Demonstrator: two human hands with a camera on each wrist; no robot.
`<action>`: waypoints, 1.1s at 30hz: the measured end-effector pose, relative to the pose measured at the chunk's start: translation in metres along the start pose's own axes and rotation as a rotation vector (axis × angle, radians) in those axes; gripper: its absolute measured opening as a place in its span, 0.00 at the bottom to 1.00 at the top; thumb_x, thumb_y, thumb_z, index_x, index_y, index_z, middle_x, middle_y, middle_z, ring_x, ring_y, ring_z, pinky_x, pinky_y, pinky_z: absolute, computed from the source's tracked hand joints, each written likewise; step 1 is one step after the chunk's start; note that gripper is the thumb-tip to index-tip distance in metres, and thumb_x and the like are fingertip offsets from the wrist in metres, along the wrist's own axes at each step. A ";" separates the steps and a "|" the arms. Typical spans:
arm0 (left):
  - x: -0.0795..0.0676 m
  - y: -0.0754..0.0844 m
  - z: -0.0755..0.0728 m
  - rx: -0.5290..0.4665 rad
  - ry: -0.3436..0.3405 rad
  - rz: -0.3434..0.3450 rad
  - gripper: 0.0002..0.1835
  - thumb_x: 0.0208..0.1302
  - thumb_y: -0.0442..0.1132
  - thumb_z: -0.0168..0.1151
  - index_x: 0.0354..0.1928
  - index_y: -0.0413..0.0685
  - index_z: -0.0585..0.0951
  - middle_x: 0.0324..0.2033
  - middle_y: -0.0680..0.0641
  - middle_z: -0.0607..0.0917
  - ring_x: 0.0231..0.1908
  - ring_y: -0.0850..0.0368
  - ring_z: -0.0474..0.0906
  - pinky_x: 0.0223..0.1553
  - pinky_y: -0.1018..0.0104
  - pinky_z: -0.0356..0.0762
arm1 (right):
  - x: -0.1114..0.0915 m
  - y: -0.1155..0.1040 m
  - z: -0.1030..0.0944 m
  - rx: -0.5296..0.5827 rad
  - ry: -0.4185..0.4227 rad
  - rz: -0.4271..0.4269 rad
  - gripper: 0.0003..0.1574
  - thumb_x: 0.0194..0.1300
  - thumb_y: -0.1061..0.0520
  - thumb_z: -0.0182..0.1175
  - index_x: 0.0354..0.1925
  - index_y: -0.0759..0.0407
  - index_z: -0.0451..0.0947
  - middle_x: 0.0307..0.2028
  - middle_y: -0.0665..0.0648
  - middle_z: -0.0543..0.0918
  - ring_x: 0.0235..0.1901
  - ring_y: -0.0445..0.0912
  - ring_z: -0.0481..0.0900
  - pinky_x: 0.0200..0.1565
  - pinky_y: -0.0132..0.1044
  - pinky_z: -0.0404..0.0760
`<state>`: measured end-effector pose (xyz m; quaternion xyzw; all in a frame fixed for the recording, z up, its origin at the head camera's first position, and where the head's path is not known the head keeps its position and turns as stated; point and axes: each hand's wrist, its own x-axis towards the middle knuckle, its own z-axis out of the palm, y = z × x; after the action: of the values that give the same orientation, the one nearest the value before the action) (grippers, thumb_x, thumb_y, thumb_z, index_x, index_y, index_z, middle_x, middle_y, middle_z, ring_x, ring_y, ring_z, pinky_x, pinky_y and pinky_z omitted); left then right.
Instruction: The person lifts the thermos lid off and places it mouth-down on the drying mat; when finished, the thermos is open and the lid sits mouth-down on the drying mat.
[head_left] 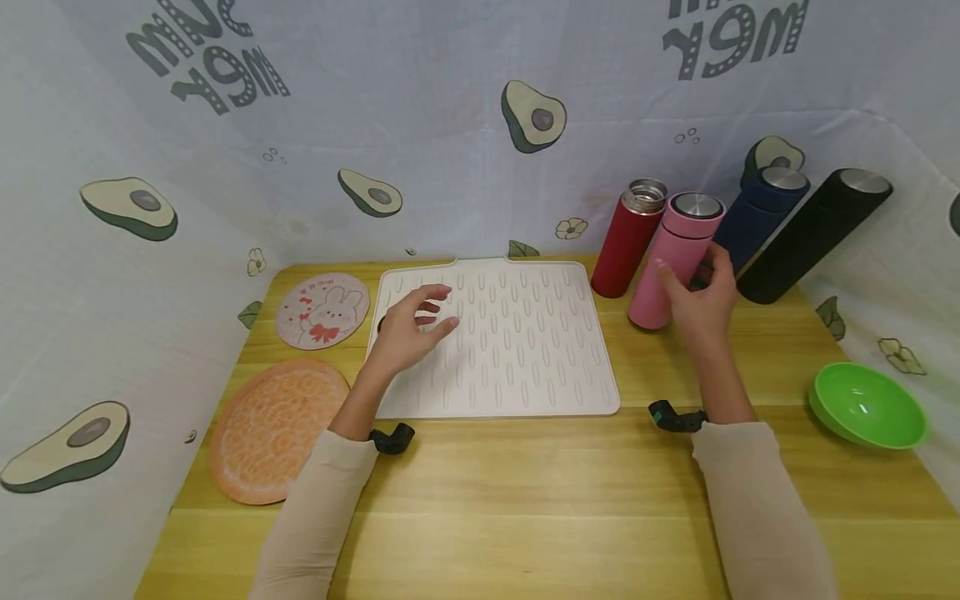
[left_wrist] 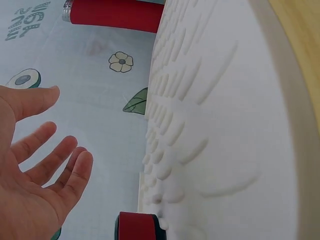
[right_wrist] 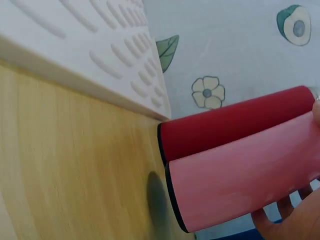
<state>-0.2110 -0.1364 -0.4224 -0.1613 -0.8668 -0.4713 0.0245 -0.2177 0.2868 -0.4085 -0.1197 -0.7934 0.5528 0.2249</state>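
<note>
- Desk [head_left: 510, 508]: carries the lot; smooth wood-look top, so I'd guess a bottle base slides easily on it.
- White ribbed mat [head_left: 498, 342]: mid-desk, under L hand; prob. bendy & grippier than bare wood, can't confirm from here.
- Black bottle [head_left: 810, 242] & blue bottle [head_left: 757, 217]: to R of the pink one; blue sits right behind R hand's fingers in head view, so knuckle room looks tight.
- Pink bottle [head_left: 681, 250]: back R of desk, just R of red bottle [head_left: 626, 250]; can't tell if they touch. Base looks slightly off the wood in R wrist view, not 100% sure. Prob. steel: stiff, not fragile, tho a drop could dent it. Wt. unknown: light if empty, bottom-heavy if full. Satin coat, maybe slippery w/ damp skin.
- R hand [head_left: 708, 300]: grips it approx. mid-body, thumb on near L side, fingers curled round R side. Good spot imo: close to balance pt., below lid seam.
- L hand [head_left: 411, 333]: over mat's L part, fingers loosely bent & spread, holding nothing.
- Lid [head_left: 697, 206] on the pink one: steel-topped, tightness unknown, so I wouldn't lift by it.
- Red cap-like piece [left_wrist: 137, 227], near L hand: prob. light & hard; best pinched by its sides.
</note>
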 end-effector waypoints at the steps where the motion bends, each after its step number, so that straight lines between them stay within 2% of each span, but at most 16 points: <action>1: 0.001 0.002 0.001 -0.002 -0.005 0.010 0.29 0.68 0.45 0.71 0.69 0.50 0.76 0.61 0.43 0.81 0.59 0.39 0.80 0.61 0.51 0.82 | -0.003 -0.002 0.001 0.009 -0.016 -0.017 0.40 0.69 0.44 0.68 0.74 0.39 0.64 0.70 0.49 0.71 0.66 0.44 0.70 0.70 0.44 0.74; 4: 0.003 0.006 0.002 -0.006 -0.018 0.048 0.31 0.68 0.46 0.70 0.72 0.53 0.73 0.63 0.44 0.80 0.59 0.41 0.80 0.61 0.52 0.82 | -0.009 -0.009 0.004 0.024 -0.071 -0.074 0.41 0.68 0.49 0.68 0.74 0.40 0.63 0.71 0.51 0.71 0.68 0.48 0.71 0.72 0.47 0.73; 10: 0.003 0.019 0.003 -0.036 -0.028 0.100 0.33 0.68 0.47 0.70 0.74 0.57 0.72 0.64 0.47 0.80 0.59 0.50 0.80 0.61 0.55 0.82 | -0.026 -0.027 0.012 0.014 -0.185 -0.174 0.43 0.66 0.51 0.71 0.74 0.40 0.65 0.70 0.51 0.73 0.67 0.50 0.73 0.70 0.45 0.75; 15: 0.003 0.031 0.003 -0.075 -0.020 0.160 0.34 0.67 0.48 0.71 0.73 0.61 0.72 0.65 0.51 0.80 0.58 0.54 0.80 0.60 0.57 0.83 | -0.041 -0.045 0.020 -0.014 -0.315 -0.237 0.44 0.68 0.52 0.69 0.76 0.40 0.63 0.70 0.55 0.73 0.67 0.54 0.73 0.70 0.51 0.75; 19: 0.003 0.045 0.002 -0.104 -0.030 0.217 0.34 0.66 0.48 0.72 0.73 0.64 0.72 0.65 0.53 0.79 0.58 0.56 0.80 0.60 0.58 0.83 | -0.052 -0.055 0.026 -0.053 -0.435 -0.262 0.45 0.70 0.52 0.66 0.79 0.40 0.59 0.69 0.57 0.73 0.63 0.55 0.74 0.63 0.49 0.79; 23: 0.001 0.061 0.002 -0.120 -0.057 0.251 0.35 0.66 0.48 0.72 0.73 0.65 0.71 0.65 0.54 0.79 0.58 0.59 0.79 0.60 0.61 0.82 | -0.062 -0.064 0.034 -0.048 -0.548 -0.311 0.45 0.69 0.53 0.66 0.78 0.42 0.60 0.65 0.57 0.76 0.59 0.52 0.73 0.56 0.48 0.79; 27: -0.002 0.075 0.002 -0.147 -0.088 0.294 0.37 0.65 0.46 0.72 0.75 0.65 0.69 0.67 0.56 0.77 0.59 0.60 0.79 0.61 0.63 0.81 | -0.070 -0.070 0.040 -0.047 -0.624 -0.377 0.44 0.66 0.55 0.68 0.75 0.45 0.64 0.62 0.56 0.77 0.59 0.49 0.72 0.54 0.51 0.80; 33: -0.011 0.088 0.000 -0.186 -0.132 0.370 0.42 0.64 0.42 0.73 0.78 0.66 0.64 0.72 0.58 0.71 0.61 0.56 0.77 0.62 0.58 0.81 | -0.085 -0.080 0.044 -0.077 -0.722 -0.456 0.43 0.61 0.55 0.71 0.72 0.46 0.69 0.59 0.54 0.79 0.56 0.48 0.74 0.48 0.51 0.83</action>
<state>-0.1737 -0.0950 -0.3528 -0.3495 -0.7751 -0.5250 0.0389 -0.1603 0.1847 -0.3659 0.2517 -0.8475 0.4653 0.0444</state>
